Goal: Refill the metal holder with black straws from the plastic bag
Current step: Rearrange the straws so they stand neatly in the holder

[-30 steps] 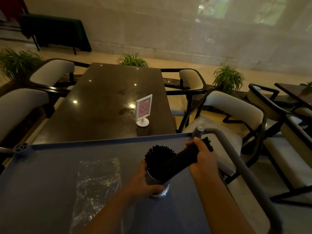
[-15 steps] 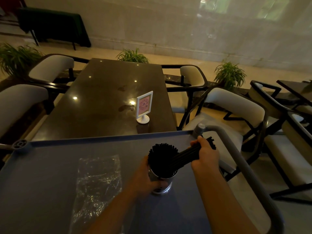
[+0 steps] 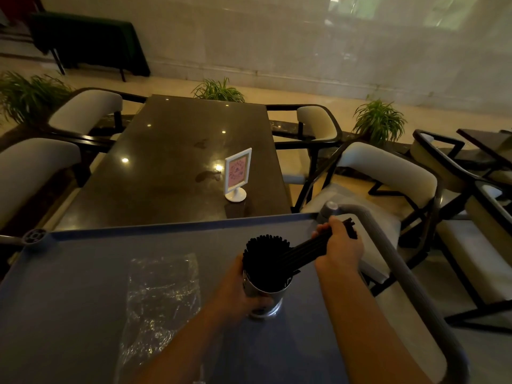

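The shiny metal holder (image 3: 266, 291) stands on the grey cart top (image 3: 83, 273), packed with upright black straws (image 3: 264, 246). My left hand (image 3: 239, 291) wraps around the holder's left side. My right hand (image 3: 339, 246) grips a bundle of black straws (image 3: 302, 252) that slants down to the left, its lower ends inside the holder's mouth and its upper ends sticking out past my fist. The clear plastic bag (image 3: 162, 295) lies flat and crumpled on the cart to the left of the holder.
A grey tubular cart handle (image 3: 399, 261) curves along the right side. Beyond the cart is a dark glossy table (image 3: 171, 162) with a small pink sign stand (image 3: 237, 176). Cream-cushioned chairs (image 3: 388, 173) flank it, and potted plants (image 3: 379, 120) stand behind.
The holder has tipped from leaning toward me to nearly upright in my left hand. My right hand has pushed the slanted bundle deeper into the holder.
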